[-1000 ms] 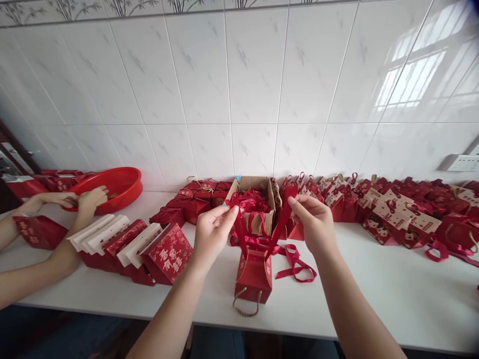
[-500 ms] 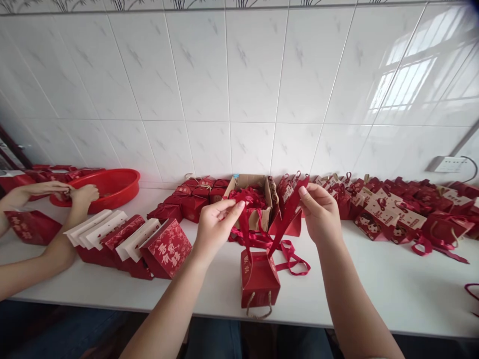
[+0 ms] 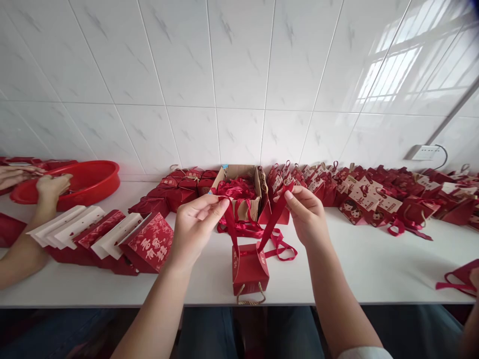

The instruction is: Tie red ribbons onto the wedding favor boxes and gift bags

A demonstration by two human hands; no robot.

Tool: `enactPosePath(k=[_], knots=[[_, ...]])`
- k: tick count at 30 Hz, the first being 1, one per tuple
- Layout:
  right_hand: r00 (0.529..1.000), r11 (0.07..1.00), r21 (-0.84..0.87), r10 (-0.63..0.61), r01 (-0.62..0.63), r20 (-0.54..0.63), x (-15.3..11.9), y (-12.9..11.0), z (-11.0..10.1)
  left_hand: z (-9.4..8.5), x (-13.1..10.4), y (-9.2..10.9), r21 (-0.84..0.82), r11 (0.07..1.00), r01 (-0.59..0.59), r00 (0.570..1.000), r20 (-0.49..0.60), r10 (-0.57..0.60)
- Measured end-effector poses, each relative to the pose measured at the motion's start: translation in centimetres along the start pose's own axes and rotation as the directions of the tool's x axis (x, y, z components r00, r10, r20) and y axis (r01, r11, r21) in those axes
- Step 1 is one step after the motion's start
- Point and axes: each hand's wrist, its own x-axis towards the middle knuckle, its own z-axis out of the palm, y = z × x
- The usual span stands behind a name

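My left hand pinches one end of a red ribbon, and my right hand pinches the other. Both ribbon lengths run down in a V to a small red gift box, passing through its top at either side. The box stands upright near the table's front edge, a twisted cord handle hanging at its front. Behind it, loose red ribbon lies on the table, trailing from a cardboard box filled with more ribbon.
Left of my arm stands a row of red boxes with white flaps. Beyond are a red basin and a co-worker's hands. Many finished-looking red boxes crowd the back right. Another person's hand shows at the right edge.
The view has shifted right and down a little. My hands still hold both ribbon ends, slightly closer together. At the right edge, another person's hand and a red item have come into view.
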Motion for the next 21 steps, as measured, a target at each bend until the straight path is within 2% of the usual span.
enactPosePath(k=[4,8,11,13,17,21], knots=[[0.999,0.999,0.036,0.032,-0.033,0.028,-0.2,0.3,0.4,0.4,0.2,0.2,-0.024,1.0,-0.002,0.999,-0.036,0.001],[0.995,0.992,0.111,0.056,-0.065,0.083,-0.3,-0.1,1.0,0.5,0.2,0.8,0.06,0.998,0.005,0.992,0.123,-0.012],[0.985,0.991,0.081,0.094,-0.106,0.143,-0.3,-0.1,1.9,1.0,0.1,1.1,0.114,0.993,0.019,0.971,0.233,-0.045],[0.977,0.992,0.016,0.12,-0.125,0.174,-0.4,0.0,2.5,1.5,-0.1,1.1,0.119,0.991,0.058,0.957,0.275,-0.089],[0.952,0.983,-0.053,0.182,-0.175,0.247,-1.0,0.4,3.3,2.3,-0.4,0.8,0.076,0.975,0.209,0.909,0.353,-0.223],[0.906,0.979,-0.039,0.2,-0.2,0.373,-1.7,0.9,3.0,2.4,-0.5,0.2,0.132,0.968,0.214,0.89,0.383,-0.249]])
